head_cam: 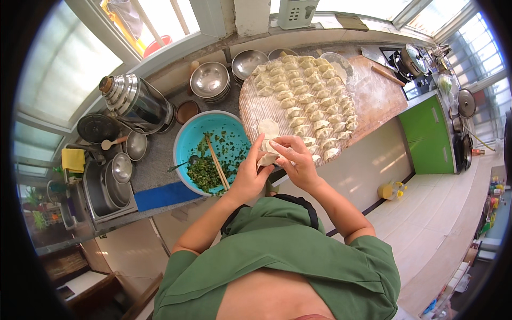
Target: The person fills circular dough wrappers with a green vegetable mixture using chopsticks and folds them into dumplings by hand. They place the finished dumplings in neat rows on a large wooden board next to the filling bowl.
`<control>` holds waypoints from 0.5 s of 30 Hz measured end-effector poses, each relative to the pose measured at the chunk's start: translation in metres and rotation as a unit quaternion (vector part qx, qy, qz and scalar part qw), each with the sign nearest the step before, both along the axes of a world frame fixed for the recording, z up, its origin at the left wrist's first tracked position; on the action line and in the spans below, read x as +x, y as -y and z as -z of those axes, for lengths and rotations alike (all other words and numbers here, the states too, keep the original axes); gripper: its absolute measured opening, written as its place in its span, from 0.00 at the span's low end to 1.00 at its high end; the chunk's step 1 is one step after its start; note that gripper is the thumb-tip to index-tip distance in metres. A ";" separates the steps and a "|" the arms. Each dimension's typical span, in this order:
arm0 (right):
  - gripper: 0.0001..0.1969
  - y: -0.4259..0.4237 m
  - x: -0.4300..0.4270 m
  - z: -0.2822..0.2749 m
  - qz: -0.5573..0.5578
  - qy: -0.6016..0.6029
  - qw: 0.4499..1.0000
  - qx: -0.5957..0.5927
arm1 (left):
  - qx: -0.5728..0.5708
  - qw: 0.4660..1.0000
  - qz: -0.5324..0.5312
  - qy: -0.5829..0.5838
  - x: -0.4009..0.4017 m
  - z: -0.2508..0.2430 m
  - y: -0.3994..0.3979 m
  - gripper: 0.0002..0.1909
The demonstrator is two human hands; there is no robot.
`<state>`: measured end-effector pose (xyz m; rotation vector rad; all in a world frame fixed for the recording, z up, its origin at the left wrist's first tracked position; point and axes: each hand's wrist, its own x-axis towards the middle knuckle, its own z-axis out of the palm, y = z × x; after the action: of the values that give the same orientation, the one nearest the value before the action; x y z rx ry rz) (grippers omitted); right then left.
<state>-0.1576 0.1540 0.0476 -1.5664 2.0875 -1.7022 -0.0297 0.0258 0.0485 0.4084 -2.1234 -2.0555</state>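
Note:
My left hand (252, 174) holds a half-moon dumpling (267, 160) of pale dough between thumb and fingers. From the other side, the floured fingers of my right hand (297, 161) close at the dumpling's right end, partly hiding it. Just beyond my fingertips, a round dough wrapper (268, 127) lies flat on a floured, ribbed round board (251, 105). Rows of pleated dumplings (296, 82) cover most of that board. Left of my hands stands a turquoise bowl (185, 138) with chopped green filling (204, 173), a pair of wooden chopsticks (217, 162) and a spoon (193, 160) in it.
Stacked metal bowls (210, 80) and a large steel thermos (138, 102) stand behind the turquoise bowl. A sink (96, 200) is at far left. A floured wooden board (378, 90) with a rolling pin (388, 76), a cleaver (376, 58) and a stove (420, 84) lie rightward.

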 end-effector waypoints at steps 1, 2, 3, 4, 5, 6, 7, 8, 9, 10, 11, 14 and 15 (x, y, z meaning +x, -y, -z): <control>0.20 -0.002 -0.004 0.000 -0.024 0.001 0.999 0.036 | -0.027 1.000 0.000 0.009 -0.003 0.005 -0.001 0.41; 0.22 -0.005 -0.008 0.000 -0.048 0.001 0.996 0.072 | -0.041 0.999 0.005 0.020 -0.007 0.010 -0.004 0.43; 0.23 -0.005 -0.011 0.001 -0.073 0.002 0.992 0.106 | -0.036 0.999 0.000 0.025 -0.009 0.013 -0.006 0.44; 0.23 -0.005 -0.016 0.001 -0.117 0.015 0.984 0.132 | -0.031 0.999 -0.007 0.031 -0.012 0.017 -0.008 0.45; 0.23 -0.006 -0.023 0.003 -0.139 0.013 0.980 0.144 | -0.025 0.999 -0.013 0.036 -0.014 0.020 -0.009 0.45; 0.23 -0.005 -0.029 0.007 -0.162 0.012 0.974 0.157 | -0.001 0.997 -0.007 0.073 -0.016 0.023 -0.007 0.48; 0.23 -0.004 -0.035 0.009 -0.185 0.011 0.968 0.169 | 0.063 0.996 -0.021 0.062 -0.018 0.029 -0.007 0.48; 0.21 0.000 -0.040 0.010 -0.196 0.008 0.968 0.153 | 0.127 0.990 -0.036 0.049 -0.021 0.039 -0.006 0.49; 0.21 0.003 -0.045 0.014 -0.198 0.021 0.968 0.154 | 0.190 0.980 -0.049 0.034 -0.024 0.040 -0.005 0.50; 0.20 0.006 -0.052 0.020 -0.200 0.034 0.967 0.156 | 0.218 0.973 -0.061 0.040 -0.027 0.040 -0.003 0.50; 0.20 0.010 -0.058 0.025 -0.202 0.048 0.966 0.157 | 0.245 0.966 -0.073 0.045 -0.030 0.038 0.001 0.50; 0.16 0.033 -0.088 0.036 -0.142 0.128 0.963 0.192 | 0.261 0.959 -0.107 0.040 -0.034 0.029 0.007 0.50; 0.16 0.044 -0.099 0.040 -0.119 0.138 0.966 0.185 | 0.255 0.959 -0.118 0.035 -0.035 0.026 0.009 0.50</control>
<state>-0.2567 0.1098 0.0077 -1.3191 1.8565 -1.2752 -0.0643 0.0169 0.0220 0.7657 -1.4570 -2.4430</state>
